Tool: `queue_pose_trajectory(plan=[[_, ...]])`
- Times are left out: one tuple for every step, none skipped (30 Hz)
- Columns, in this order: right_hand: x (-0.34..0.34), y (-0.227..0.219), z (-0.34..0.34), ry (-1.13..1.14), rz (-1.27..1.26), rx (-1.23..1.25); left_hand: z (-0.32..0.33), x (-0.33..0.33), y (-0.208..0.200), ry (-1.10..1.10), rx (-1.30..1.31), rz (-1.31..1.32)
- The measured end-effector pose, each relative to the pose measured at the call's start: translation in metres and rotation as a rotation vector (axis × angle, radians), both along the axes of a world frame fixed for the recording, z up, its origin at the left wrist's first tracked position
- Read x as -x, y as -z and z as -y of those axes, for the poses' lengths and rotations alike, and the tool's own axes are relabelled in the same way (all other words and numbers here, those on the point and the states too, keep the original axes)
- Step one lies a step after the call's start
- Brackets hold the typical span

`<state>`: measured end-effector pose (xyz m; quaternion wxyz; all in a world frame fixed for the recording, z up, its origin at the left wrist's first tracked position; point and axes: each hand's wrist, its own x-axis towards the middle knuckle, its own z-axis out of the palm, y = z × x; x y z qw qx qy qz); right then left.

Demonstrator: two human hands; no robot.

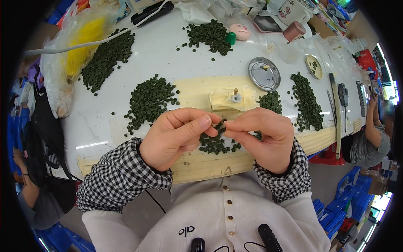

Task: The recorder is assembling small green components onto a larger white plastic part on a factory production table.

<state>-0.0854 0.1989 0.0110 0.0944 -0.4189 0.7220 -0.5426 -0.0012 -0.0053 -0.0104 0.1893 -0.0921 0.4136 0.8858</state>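
My left hand (pixel 178 136) and my right hand (pixel 268 136) meet almost fingertip to fingertip above the near edge of the table. Thumb and forefinger of each are pinched together. A small dark green piece (pixel 218 125) shows at the left fingertips; what the right fingertips hold is too small to make out. Under them lies a little heap of dark green pieces (pixel 213 144), partly hidden by the hands. Just beyond stands a cream-coloured block (pixel 218 101) with a small whitish knob and a brown peg on top.
More green heaps lie at the left (pixel 149 101), far left (pixel 109 56), far middle (pixel 210 35) and right (pixel 308 103). A round metal dish (pixel 264 74) sits beyond my right hand. Near the right edge are a screwdriver (pixel 344 96) and a long strip (pixel 337 117). A white cable (pixel 96 42) crosses the far left.
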Motion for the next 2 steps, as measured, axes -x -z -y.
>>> queue_pose_trajectory(plan=[[0.0014,0.0013,-0.0001,-0.022,-0.003,0.012,0.0003,0.0003,0.0002,-0.008,-0.017,0.008],[0.0024,0.0025,-0.0002,-0.044,-0.005,0.023,0.0008,0.0006,0.0004,-0.015,-0.033,0.015]])
